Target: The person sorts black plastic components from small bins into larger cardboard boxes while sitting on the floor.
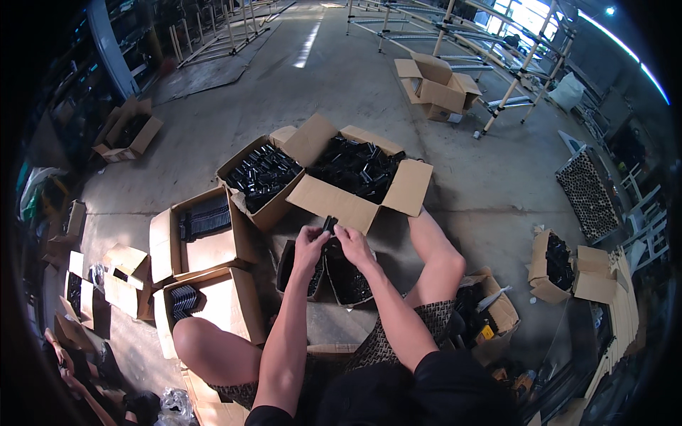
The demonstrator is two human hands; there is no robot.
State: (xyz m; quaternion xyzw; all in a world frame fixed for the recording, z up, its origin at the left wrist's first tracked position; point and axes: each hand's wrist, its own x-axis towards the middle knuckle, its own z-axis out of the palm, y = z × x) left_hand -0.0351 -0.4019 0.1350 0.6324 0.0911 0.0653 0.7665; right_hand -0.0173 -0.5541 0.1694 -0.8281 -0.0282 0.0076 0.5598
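My left hand (310, 247) and my right hand (353, 246) meet in front of me, both closed on a small black part (329, 224). Its exact kind is too small to make out, and my fingers cover much of it. Just beneath my wrists stand two dark bins (344, 304) with small black pieces inside. Beyond my hands is an open cardboard box (334, 204) heaped with black parts (359, 169). Beside it, to the left, another carton (273, 201) holds shiny black pieces (261, 174).
On the left, two open cartons (162, 241) (234, 302) hold neatly stacked black parts (206, 219). A carton (501, 307) with dark items stands by my right leg. Farther off are a pipe rack (444, 32), empty-looking boxes (440, 92) and a person's arm (78, 387) at lower left.
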